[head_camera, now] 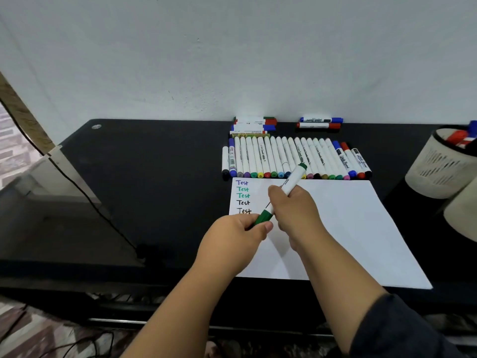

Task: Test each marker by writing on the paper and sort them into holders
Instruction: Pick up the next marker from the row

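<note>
A white marker with green ends (291, 180) is held slanted above the white paper (348, 228). My right hand (296, 210) grips its white barrel. My left hand (237, 233) pinches its green cap (264, 217) at the lower end. The paper's top left corner carries several written "Test" lines (243, 196) in purple, green and black. A row of several white markers (296, 158) lies side by side just beyond the paper.
A small pile of markers (254, 124) and two more markers (320, 122) lie against the wall. A white mesh holder (438, 171) with markers inside stands at the right, a second holder (462, 215) in front of it. A cable (77, 187) crosses the black desk's left side.
</note>
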### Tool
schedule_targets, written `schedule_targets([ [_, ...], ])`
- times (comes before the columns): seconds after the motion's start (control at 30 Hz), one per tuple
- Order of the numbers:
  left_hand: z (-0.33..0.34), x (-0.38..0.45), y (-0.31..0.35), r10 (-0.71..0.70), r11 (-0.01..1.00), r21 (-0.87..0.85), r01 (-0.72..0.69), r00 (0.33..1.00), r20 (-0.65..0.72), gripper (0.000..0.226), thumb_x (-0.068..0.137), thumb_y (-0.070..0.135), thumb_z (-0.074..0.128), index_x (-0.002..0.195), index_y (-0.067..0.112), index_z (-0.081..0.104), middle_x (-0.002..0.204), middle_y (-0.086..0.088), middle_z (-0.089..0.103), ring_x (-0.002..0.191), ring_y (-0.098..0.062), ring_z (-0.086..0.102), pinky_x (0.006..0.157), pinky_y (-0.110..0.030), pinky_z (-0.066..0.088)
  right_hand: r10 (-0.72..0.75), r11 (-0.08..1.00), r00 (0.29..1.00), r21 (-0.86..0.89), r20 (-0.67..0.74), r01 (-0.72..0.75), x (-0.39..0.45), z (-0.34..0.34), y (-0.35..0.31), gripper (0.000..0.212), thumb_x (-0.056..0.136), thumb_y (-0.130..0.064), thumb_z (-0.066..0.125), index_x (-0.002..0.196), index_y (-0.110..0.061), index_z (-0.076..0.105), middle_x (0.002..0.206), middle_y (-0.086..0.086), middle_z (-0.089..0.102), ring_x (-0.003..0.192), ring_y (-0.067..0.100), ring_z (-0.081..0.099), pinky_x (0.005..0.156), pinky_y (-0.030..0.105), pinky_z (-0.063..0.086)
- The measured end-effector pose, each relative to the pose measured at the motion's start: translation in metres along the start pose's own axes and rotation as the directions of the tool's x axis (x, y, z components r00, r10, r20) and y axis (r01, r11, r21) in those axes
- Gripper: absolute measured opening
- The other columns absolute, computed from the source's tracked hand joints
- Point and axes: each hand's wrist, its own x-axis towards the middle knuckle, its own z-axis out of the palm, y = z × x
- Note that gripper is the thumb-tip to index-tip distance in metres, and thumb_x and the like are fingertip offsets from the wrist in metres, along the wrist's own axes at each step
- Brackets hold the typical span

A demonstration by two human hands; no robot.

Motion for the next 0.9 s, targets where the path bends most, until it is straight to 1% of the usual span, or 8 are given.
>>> schedule_targets([
  [0.13, -0.003, 0.003, -0.005, -0.024, 0.993, -0.118, 0.025, 1.0, 0.009, 0.02, 0.087, 0.038, 0.061, 0.071, 0.027, 0.066, 0.097, 0.007, 0.067, 0.092, -0.008, 0.054, 0.061, -0.026, 0.044, 0.007, 1.0, 1.0, 0.021, 0.015, -0.007, 0.0, 0.003, 0.0, 0.024, 0.093, -0.022, 0.048, 0.07, -0.017, 0.047, 0.059, -0.007, 0.049, 0.044, 0.003, 0.04, 0.039, 0.016, 0.031],
  [0.2, -0.004, 0.004, -0.008, -0.027, 0.983, -0.181, 0.031, 0.999, 0.026, 0.023, 0.087, 0.038, 0.062, 0.071, 0.023, 0.069, 0.089, 0.008, 0.07, 0.103, -0.007, 0.053, 0.068, -0.025, 0.045, 0.019, 0.999, 0.999, 0.037, 0.028, -0.02, 0.0, 0.003, 0.0, 0.024, 0.093, -0.021, 0.048, 0.07, -0.018, 0.048, 0.059, -0.007, 0.049, 0.042, 0.002, 0.04, 0.037, 0.014, 0.031],
  [0.3, -0.006, 0.004, -0.011, -0.037, 0.964, -0.262, 0.05, 0.998, 0.056, 0.026, 0.087, 0.036, 0.063, 0.069, 0.019, 0.07, 0.072, 0.009, 0.071, 0.098, -0.005, 0.056, 0.068, -0.025, 0.043, 0.024, 0.999, 0.998, 0.047, 0.058, -0.027, -0.001, 0.005, 0.001, 0.023, 0.094, -0.021, 0.048, 0.071, -0.018, 0.049, 0.063, -0.006, 0.054, 0.043, 0.002, 0.041, 0.037, 0.013, 0.031],
  [0.53, -0.013, 0.0, -0.014, -0.022, 0.933, -0.352, 0.073, 0.989, 0.148, 0.025, 0.088, 0.03, 0.063, 0.085, 0.008, 0.074, 0.071, 0.002, 0.071, 0.073, -0.008, 0.063, 0.089, -0.031, 0.051, 0.033, 0.997, 0.997, 0.07, 0.075, -0.039, -0.005, 0.006, 0.0, 0.022, 0.093, -0.02, 0.047, 0.071, -0.017, 0.05, 0.067, -0.003, 0.059, 0.044, 0.003, 0.043, 0.038, 0.014, 0.031],
  [0.63, -0.012, -0.002, -0.013, -0.035, 0.931, -0.357, 0.082, 0.99, 0.137, 0.024, 0.088, 0.031, 0.062, 0.083, 0.01, 0.074, 0.071, 0.003, 0.07, 0.073, -0.007, 0.062, 0.084, -0.03, 0.051, 0.012, 0.998, 0.998, 0.058, 0.058, -0.015, -0.006, 0.007, -0.001, 0.023, 0.093, -0.02, 0.047, 0.07, -0.017, 0.049, 0.065, -0.004, 0.057, 0.044, 0.003, 0.043, 0.036, 0.013, 0.03],
  [0.7, -0.01, -0.005, -0.009, -0.053, 0.96, -0.272, 0.067, 0.997, 0.061, 0.024, 0.088, 0.034, 0.062, 0.076, 0.015, 0.072, 0.075, 0.005, 0.07, 0.075, -0.006, 0.059, 0.07, -0.025, 0.047, 0.018, 0.998, 1.0, 0.053, 0.026, -0.019, -0.008, 0.008, -0.001, 0.024, 0.093, -0.019, 0.047, 0.069, -0.016, 0.049, 0.064, -0.004, 0.056, 0.044, 0.004, 0.042, 0.037, 0.015, 0.03],
  [0.8, -0.008, -0.009, -0.006, -0.024, 0.999, -0.036, 0.022, 0.999, -0.032, 0.025, 0.09, 0.04, 0.057, 0.072, 0.024, 0.064, 0.074, 0.005, 0.064, 0.055, -0.007, 0.046, 0.054, -0.024, 0.036, 0.057, 0.995, 0.998, 0.079, -0.016, -0.056, -0.008, 0.009, -0.002, 0.024, 0.091, -0.018, 0.047, 0.068, -0.014, 0.046, 0.058, -0.004, 0.049, 0.042, 0.005, 0.038, 0.038, 0.017, 0.028],
  [0.9, -0.008, -0.008, -0.006, -0.003, 1.0, -0.001, 0.003, 0.999, -0.035, 0.027, 0.09, 0.04, 0.056, 0.069, 0.025, 0.062, 0.073, 0.003, 0.064, 0.052, -0.009, 0.043, 0.052, -0.025, 0.035, 0.073, 0.994, 0.997, 0.08, -0.011, -0.072, -0.01, 0.012, -0.003, 0.024, 0.092, -0.017, 0.047, 0.068, -0.014, 0.047, 0.057, -0.004, 0.048, 0.042, 0.005, 0.037, 0.04, 0.018, 0.029],
])
